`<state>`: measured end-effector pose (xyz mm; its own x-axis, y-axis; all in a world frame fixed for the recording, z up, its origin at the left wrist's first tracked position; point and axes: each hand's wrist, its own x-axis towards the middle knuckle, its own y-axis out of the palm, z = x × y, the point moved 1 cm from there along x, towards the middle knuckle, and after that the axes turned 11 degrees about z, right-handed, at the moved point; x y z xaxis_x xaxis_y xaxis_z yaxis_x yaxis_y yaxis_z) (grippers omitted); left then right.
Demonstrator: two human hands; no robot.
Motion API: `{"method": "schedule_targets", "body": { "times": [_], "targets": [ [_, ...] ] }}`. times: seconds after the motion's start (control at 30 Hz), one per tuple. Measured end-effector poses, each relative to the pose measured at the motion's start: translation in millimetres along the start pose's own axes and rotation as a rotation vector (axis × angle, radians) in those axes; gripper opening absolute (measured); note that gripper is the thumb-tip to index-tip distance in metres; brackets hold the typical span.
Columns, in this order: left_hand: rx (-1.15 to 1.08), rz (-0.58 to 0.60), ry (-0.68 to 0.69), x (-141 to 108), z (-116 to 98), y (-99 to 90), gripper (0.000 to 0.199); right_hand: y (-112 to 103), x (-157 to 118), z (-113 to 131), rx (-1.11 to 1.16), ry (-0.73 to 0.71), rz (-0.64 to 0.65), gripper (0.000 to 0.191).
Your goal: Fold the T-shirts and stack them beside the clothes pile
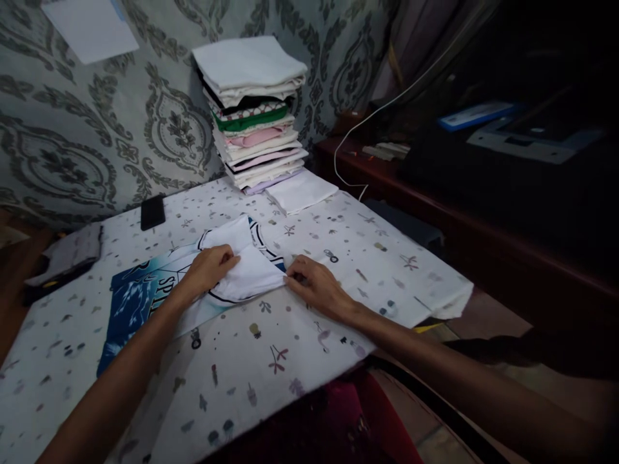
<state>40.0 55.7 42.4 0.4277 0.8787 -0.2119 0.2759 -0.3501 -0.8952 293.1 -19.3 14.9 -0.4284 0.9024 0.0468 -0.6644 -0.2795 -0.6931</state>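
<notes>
Shirt [251,270]: thin, smooth cloth, white across the folded part, blue print and dark lettering below, black-and-white striped trim at the neckline
Shirt place: flat on your patterned tablecloth [329,380], nearer you than the folded white cloth [302,192] and the squarish clothes stack [256,119]
Left hand [210,267]: fingers curled on the white fabric; you cannot tell whether they pinch it
Right hand [314,283]: thumb and fingertips narrow, pinching the shirt's edge near the neckline
Tablecloth room: it stretches from the shirt to your near edge, and past your right hand to the right corner
Shirt axis: neckline far right, blue end near left
</notes>
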Motion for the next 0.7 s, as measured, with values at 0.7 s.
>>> {"method": "schedule_targets", "body": {
  "times": [0.7],
  "targets": [
    [-0.274, -0.012, -0.102, -76, 14, 0.5, 0.026, 23, 57, 47, -0.196, -0.377, 0.173, 0.034]
  ]
}}
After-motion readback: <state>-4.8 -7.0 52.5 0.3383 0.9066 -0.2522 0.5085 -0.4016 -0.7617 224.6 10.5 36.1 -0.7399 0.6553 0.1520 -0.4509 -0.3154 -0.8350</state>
